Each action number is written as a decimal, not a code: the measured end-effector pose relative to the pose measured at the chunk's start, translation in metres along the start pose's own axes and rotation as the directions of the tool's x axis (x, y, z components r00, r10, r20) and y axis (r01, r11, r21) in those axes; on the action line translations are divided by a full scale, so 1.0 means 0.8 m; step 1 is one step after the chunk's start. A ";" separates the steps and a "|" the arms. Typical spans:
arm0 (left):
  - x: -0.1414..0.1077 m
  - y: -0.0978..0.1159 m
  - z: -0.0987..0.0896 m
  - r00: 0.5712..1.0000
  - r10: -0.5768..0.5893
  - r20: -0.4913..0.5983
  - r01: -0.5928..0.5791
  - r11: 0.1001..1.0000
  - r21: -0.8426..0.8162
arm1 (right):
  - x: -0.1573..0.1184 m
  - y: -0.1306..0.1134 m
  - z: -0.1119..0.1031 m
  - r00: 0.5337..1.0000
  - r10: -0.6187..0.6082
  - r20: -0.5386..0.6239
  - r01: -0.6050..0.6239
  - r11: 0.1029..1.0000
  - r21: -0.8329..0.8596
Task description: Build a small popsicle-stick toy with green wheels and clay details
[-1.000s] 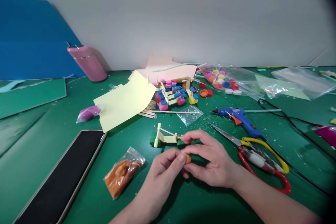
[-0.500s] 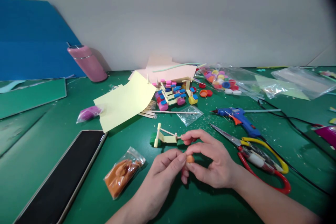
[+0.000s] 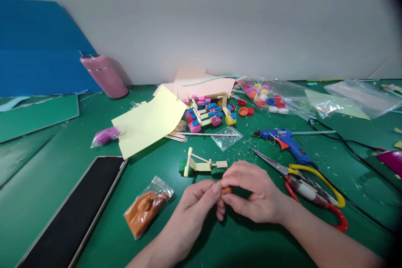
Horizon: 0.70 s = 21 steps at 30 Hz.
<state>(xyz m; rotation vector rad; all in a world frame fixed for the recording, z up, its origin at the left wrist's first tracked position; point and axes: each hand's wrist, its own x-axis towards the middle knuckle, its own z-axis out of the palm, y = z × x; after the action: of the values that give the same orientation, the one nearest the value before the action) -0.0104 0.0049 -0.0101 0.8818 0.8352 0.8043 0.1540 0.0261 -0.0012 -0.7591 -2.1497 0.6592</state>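
Between my fingertips, a small lump of orange modelling clay (image 3: 226, 191) is pinched, partly hidden by them. My left hand (image 3: 197, 205) grips it with thumb and fingers from the left. My right hand (image 3: 253, 192) presses on it from the right, its fingers curled over the top. Just beyond the hands stands a small figure (image 3: 202, 166) of pale yellow strips and sticks on green blocks. To the left of my left hand lies a clear bag of orange clay (image 3: 147, 211).
A phone (image 3: 72, 209) lies at the left. Scissors (image 3: 310, 192) and a blue glue gun (image 3: 285, 140) with a cable are at the right. Behind are yellow paper (image 3: 147, 121), several coloured stick models (image 3: 207, 113), a bag of bottle caps (image 3: 266, 96) and a pink tumbler (image 3: 105, 76).
The fingers of my right hand have drawn in and down over the clay, which shows less now. The right end of the small figure has come into view.
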 end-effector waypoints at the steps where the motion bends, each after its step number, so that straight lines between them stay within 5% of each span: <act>1: -0.001 0.000 0.000 1.000 -0.009 0.013 0.010 0.999 -0.035 | 0.000 -0.001 0.000 1.000 -0.003 0.000 0.003 1.000 -0.001; 7: -0.003 0.001 0.002 0.993 -0.073 0.093 0.087 0.985 -0.152 | -0.001 -0.005 0.002 0.999 0.002 -0.035 -0.003 1.000 -0.027; 14: 0.000 0.005 0.003 0.990 -0.045 0.134 0.074 0.974 -0.215 | -0.004 -0.001 0.006 0.970 0.086 -0.229 -0.127 0.977 -0.170; 21: -0.002 0.006 0.004 0.989 -0.049 0.142 0.081 0.971 -0.223 | -0.007 0.005 0.004 0.945 0.139 -0.296 -0.170 0.982 -0.082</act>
<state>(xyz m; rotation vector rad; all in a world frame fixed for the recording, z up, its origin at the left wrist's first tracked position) -0.0096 0.0045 -0.0042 0.6926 0.6342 0.7570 0.1560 0.0241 -0.0081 -1.0251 -1.8803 0.4808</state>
